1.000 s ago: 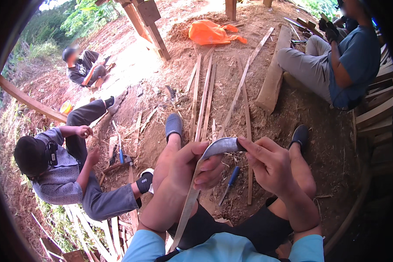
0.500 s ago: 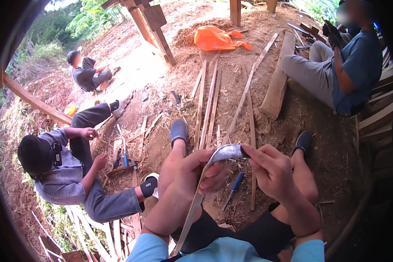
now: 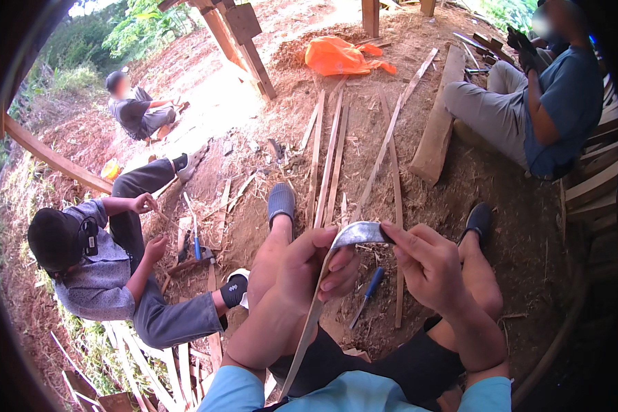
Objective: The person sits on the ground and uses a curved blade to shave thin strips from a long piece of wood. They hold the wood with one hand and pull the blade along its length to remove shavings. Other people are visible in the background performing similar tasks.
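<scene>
My left hand [image 3: 309, 264] is closed around a long, thin wooden strip [image 3: 301, 350], which runs down toward my lap. At the strip's upper end a curved grey metal blade [image 3: 358, 234] arches from my left thumb across to my right hand [image 3: 429, 264]. The fingertips of that right hand pinch the blade's dark far end. Just where blade and strip meet is partly hidden by my left fingers. On the dirt below, between my legs, lies a blue-handled tool [image 3: 372, 285] with a thin shaft.
Long wooden strips [image 3: 329, 158] lie ahead of my feet, near an orange plastic bag [image 3: 343, 56]. A thick plank [image 3: 439, 123] rests beside a seated person [image 3: 563, 110] at the right. Another person [image 3: 96, 264] sits close at my left, by a hammer [image 3: 206, 256]; a third [image 3: 137, 110] sits farther off.
My hands keep nearly the same place and grip on the strip and blade. The view has shifted only slightly.
</scene>
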Motion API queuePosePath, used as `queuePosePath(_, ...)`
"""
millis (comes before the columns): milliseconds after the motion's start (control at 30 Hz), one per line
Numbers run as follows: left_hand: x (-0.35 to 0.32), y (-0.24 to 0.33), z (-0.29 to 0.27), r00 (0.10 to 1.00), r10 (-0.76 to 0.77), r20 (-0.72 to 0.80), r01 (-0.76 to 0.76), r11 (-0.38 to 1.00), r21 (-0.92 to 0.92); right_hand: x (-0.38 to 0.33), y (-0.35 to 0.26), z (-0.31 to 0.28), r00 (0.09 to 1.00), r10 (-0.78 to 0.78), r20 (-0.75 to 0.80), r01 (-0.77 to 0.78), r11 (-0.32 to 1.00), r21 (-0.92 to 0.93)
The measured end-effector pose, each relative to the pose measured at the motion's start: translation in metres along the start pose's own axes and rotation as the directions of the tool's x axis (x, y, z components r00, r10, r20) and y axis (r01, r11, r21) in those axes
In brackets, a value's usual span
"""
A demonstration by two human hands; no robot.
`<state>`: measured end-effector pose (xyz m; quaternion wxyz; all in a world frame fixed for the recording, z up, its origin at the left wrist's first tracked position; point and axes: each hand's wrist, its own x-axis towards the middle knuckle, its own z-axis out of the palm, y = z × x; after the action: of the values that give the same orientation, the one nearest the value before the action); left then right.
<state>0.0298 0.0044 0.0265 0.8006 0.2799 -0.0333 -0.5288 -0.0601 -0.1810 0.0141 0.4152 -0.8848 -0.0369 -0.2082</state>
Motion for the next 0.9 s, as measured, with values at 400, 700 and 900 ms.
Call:
queuePosePath(400,0.000,0.001,0.000,0.999,-0.003,-0.041,0.004,1.000,0.027,-0.001,0.001,0.003,1.000,0.030,-0.001,-0.030,0.999,-0.025)
queuePosePath(700,-0.001,0.000,-0.001,0.990,0.054,-0.132,-0.042,0.995,0.095,-0.001,0.000,0.006,0.998,0.058,0.007,-0.058,0.998,0.004)
queuePosePath(900,-0.001,0.000,0.004,0.954,0.109,-0.278,-0.055,0.979,0.196,-0.003,-0.001,0.009,0.998,0.052,0.017,-0.053,0.999,0.008)
